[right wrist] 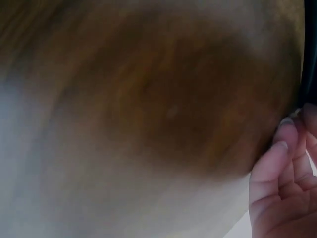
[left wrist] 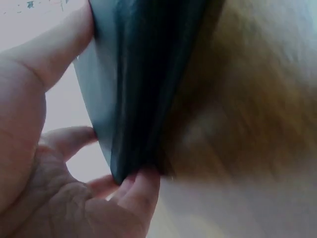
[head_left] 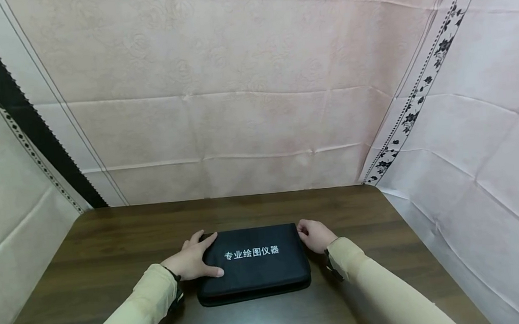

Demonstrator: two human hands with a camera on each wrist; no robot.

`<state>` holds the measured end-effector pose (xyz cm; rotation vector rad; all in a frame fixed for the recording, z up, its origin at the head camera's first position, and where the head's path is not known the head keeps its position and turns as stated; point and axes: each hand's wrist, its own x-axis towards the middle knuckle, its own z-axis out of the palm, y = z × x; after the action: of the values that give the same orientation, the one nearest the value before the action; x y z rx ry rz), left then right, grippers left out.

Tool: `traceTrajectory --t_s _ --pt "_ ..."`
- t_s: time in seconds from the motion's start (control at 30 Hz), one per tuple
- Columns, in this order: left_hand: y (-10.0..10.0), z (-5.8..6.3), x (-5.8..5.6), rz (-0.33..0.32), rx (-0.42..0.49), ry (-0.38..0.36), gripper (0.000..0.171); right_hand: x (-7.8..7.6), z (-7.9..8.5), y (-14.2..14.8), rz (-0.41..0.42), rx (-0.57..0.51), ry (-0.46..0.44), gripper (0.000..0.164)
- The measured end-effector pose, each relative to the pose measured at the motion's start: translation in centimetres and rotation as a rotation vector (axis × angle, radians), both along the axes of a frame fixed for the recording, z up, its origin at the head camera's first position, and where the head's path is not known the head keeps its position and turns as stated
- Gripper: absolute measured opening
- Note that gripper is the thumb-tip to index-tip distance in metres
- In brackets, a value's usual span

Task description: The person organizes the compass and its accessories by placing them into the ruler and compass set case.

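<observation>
A black drawing-instrument case point(head_left: 254, 269) with white Chinese lettering lies flat and closed on the table. My left hand point(head_left: 195, 258) grips its left end, thumb and index finger spread over the lid. In the left wrist view, the other fingers point(left wrist: 143, 193) curl against the side of the case point(left wrist: 143, 74). At the far right corner is my right hand point(head_left: 315, 235), fingers curled in and fingertips right at the edge. The right wrist view shows those fingertips point(right wrist: 285, 144) pinched together beside the case point(right wrist: 311, 64); they seem to hold its small zipper pull, mostly hidden.
The dark wood table point(head_left: 124, 244) stretches out around the case. Behind it hangs a pale patterned cloth point(head_left: 239, 133), and a white cloth with a floral border point(head_left: 463, 130) drops along the right side. Both forearms wear pale yellow sleeves.
</observation>
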<state>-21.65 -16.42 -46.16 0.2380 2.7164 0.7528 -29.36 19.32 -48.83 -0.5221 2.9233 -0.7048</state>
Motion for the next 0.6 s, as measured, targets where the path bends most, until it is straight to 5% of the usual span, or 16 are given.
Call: traceTrajectory --t_s 0.33,0.6 --pt "0.7 -0.2 -1.5 0.049 -0.009 0.003 0.107 -1.7 -0.1 -0.6 -0.066 -0.003 0.013 0.013" --pt "0.6 -0.1 -1.6 0.055 -0.032 -0.004 0.106 -0.7 0.2 -0.2 -0.027 -0.002 0.011 0.018"
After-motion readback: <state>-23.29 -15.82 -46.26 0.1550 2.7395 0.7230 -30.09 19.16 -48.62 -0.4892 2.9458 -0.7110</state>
